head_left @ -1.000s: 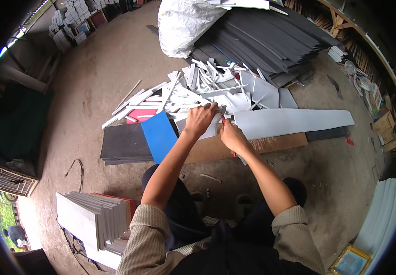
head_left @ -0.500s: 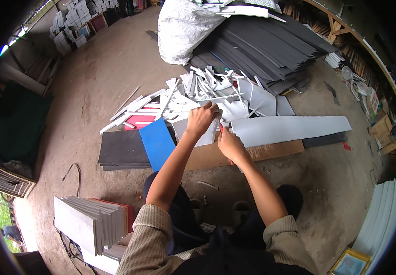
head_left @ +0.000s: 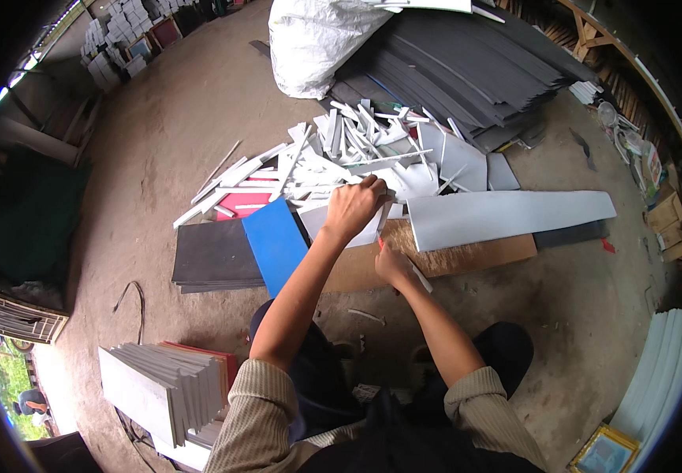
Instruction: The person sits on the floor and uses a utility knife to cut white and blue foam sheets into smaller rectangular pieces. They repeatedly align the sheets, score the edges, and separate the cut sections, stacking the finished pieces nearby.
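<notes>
My left hand (head_left: 354, 206) is closed on the upper edge of a small pale board (head_left: 368, 233), which tilts over a brown board (head_left: 349, 268). Just to its right and nearer to me, my right hand (head_left: 394, 262) is closed round a slim red-handled cutter (head_left: 381, 243). Its red part pokes out past the fingers beside the board's edge; the blade is too small to make out. A narrow white strip (head_left: 421, 277) shows beside my right wrist. Directly beyond my hands lies a heap of white offcuts (head_left: 333, 146).
A blue sheet (head_left: 276, 243) lies over dark boards (head_left: 215, 256) at left. A long white board (head_left: 506, 219) stretches right. Farther off stand a white sack (head_left: 309, 47) and stacked dark sheets (head_left: 451, 71). Stacked panels (head_left: 148, 386) are near my left; a gold-framed picture (head_left: 605, 453) is near right.
My right hand has drawn toward me with the cutter, away from my left hand. A white strip now shows beside the right wrist. The whole view has shifted slightly.
</notes>
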